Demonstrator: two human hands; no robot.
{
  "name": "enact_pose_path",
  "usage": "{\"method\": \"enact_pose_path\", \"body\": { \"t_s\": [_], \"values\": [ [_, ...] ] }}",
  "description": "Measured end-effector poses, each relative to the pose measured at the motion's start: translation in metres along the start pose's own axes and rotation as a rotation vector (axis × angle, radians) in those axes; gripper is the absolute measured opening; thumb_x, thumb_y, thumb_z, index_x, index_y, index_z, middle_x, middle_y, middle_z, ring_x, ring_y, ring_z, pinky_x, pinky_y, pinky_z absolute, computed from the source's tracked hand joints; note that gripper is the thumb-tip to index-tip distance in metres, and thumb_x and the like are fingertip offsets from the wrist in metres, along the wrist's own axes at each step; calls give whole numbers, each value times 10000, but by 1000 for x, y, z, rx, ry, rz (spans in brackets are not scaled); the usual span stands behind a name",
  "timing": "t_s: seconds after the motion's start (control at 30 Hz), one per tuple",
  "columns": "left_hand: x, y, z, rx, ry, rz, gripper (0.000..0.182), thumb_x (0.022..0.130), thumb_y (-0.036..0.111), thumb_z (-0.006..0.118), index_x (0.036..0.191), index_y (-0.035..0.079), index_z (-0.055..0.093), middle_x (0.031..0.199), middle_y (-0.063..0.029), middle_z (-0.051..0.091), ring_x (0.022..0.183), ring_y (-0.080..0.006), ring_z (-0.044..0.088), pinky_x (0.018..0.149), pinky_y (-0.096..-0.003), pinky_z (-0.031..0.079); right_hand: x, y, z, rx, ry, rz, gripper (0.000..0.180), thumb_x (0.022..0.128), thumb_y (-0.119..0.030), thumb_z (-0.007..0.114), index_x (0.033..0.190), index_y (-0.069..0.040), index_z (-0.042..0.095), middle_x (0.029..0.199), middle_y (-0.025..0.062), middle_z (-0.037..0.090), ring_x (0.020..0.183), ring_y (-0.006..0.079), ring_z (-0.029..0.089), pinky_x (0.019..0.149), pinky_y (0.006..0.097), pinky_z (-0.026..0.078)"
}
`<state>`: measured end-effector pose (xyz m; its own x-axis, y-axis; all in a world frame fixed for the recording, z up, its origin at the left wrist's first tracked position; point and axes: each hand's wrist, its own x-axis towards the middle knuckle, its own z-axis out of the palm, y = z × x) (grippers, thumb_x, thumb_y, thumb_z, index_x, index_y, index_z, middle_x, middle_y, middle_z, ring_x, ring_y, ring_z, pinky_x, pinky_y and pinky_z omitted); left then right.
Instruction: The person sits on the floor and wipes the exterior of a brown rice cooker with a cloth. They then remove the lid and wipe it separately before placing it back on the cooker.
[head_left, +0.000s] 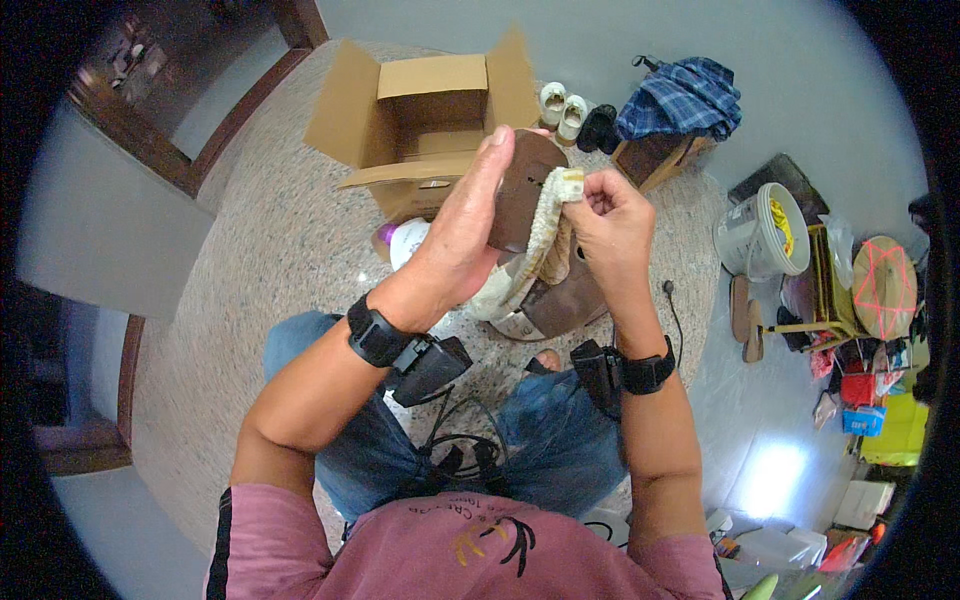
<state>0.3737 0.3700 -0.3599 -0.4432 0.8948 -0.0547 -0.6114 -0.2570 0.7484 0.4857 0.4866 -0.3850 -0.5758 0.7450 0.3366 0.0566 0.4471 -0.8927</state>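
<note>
My left hand grips a brown, rounded piece with a smooth face and small dark marks; its fingers are mostly hidden behind it. A white terry cloth with yellowish stripes lies along the piece's right edge and hangs below it. The cloth's upper end is pinched between the thumb and fingers of my right hand. Beneath both hands, a larger brown object with a pale end rests on the speckled floor, partly covered by the cloth. Left of it is a white bottle with a purple cap, partly hidden by my left hand.
An open cardboard box stands ahead, near white shoes and dark shoes. Blue plaid fabric covers a wooden box. To the right are a bucket, slippers and a black cable.
</note>
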Motion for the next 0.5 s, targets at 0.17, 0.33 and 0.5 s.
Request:
{"method": "enact_pose_path", "body": {
  "t_s": [0.17,0.33,0.5],
  "values": [
    [-6,-1,0,-16,-81,-61,469,1060,498,414,1318,130,548,1215,-33,631,1094,-144,625,972,-357,505,1,-6,-3,-118,29,50,188,858,-120,742,747,5,655,649,-30,604,616,31,525,553,225,441],
    [-5,-8,2,56,-45,-48,483,1068,505,381,1330,131,536,1228,-37,608,1129,-144,590,973,-342,490,0,-8,-2,-309,-31,39,258,797,-287,743,715,-58,657,663,123,665,614,310,661,582,411,508],
    [3,1,0,82,-65,90,535,1064,534,354,1343,114,532,1215,-56,613,1113,-164,596,967,-346,494,-15,-19,14,-296,-94,-43,277,772,-325,758,697,-84,643,706,127,672,656,347,661,602,451,512]
  ]
}}
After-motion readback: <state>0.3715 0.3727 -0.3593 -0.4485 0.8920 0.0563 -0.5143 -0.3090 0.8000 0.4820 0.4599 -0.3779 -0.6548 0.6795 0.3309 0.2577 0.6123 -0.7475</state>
